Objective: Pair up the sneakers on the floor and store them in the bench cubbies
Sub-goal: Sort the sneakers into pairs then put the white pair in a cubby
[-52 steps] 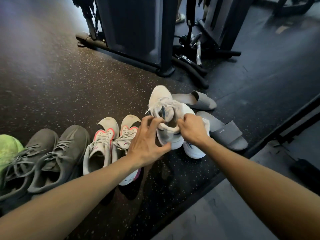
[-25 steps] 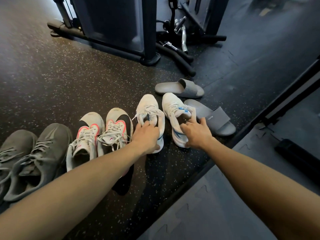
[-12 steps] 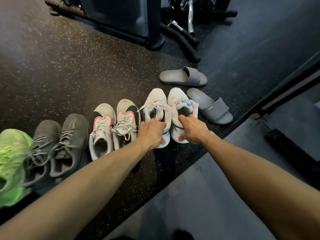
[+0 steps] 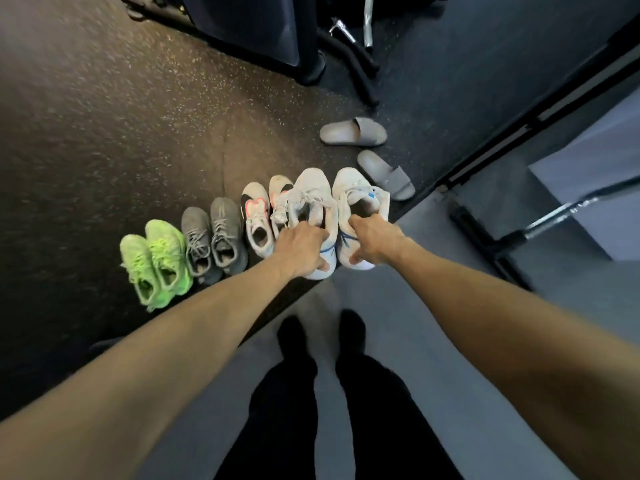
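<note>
Flooring on the left is dark speckled rubber (image 4: 104, 133). On it we note a row: green sneakers (image 4: 156, 261), grey sneakers (image 4: 213, 233), then pink-trimmed sneakers (image 4: 258, 220). Our left hand (image 4: 301, 249) grips one white sneaker (image 4: 313, 195) at its collar, fingers curled inside; our right hand (image 4: 375, 242) grips the other white sneaker (image 4: 356, 199) likewise. Grey slides (image 4: 353, 133) lie beyond, below a weight machine (image 4: 263, 29). Grey matting (image 4: 433, 299) runs rightward.
</note>
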Demonstrator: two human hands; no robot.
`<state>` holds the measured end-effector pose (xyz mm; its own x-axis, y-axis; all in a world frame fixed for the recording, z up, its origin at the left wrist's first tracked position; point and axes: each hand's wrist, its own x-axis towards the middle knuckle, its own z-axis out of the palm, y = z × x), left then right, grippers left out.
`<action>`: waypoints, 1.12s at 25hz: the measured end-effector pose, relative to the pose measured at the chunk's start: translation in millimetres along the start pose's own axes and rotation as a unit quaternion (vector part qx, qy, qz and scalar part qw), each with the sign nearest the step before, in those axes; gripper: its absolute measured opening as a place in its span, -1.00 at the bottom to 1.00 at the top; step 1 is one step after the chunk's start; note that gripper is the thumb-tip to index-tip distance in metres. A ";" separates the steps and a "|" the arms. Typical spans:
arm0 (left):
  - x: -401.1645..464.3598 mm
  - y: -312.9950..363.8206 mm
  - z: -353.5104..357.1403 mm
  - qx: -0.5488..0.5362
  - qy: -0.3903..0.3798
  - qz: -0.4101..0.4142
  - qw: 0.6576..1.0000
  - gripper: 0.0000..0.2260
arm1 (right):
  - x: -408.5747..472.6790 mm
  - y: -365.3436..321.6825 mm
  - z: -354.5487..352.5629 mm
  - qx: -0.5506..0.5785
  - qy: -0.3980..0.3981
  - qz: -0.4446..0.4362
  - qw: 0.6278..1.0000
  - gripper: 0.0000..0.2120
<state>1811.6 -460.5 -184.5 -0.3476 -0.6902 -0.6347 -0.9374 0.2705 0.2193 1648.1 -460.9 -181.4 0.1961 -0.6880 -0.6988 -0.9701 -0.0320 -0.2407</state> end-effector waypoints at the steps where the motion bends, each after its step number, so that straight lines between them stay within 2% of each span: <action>1: -28.2 7.6 -16.5 0.004 -0.010 0.010 1.000 -0.70 | -31.5 -10.2 -14.6 0.001 -0.010 0.001 1.000 -0.48; 5: -118.6 31.0 -68.2 0.029 -0.022 0.029 0.999 -0.67 | -127.7 -39.2 -49.3 0.025 -0.027 0.003 0.999 -0.46; 9: -190.8 50.5 -89.7 0.043 -0.024 0.047 0.998 -0.67 | -203.0 -60.2 -54.3 0.069 -0.022 0.027 0.997 -0.48; 16: -238.2 81.2 -89.7 0.117 -0.015 0.108 0.987 -0.70 | -267.2 -63.4 -17.9 0.166 0.021 0.085 0.982 -0.52; 22: -235.4 150.7 -91.2 0.206 -0.033 0.216 0.954 -0.72 | -332.2 -26.3 12.6 0.264 0.079 0.181 0.944 -0.52; 28: -243.3 284.5 -66.2 0.294 -0.052 0.328 0.896 -0.77 | -421.1 50.1 63.0 0.364 0.128 0.289 0.876 -0.50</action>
<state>1628.1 -260.1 81.4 -0.7883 -0.1948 -0.5836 -0.3477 0.9236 0.1614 1526.0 -127.2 58.3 -0.4269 -0.5802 -0.6936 -0.5296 0.7821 -0.3283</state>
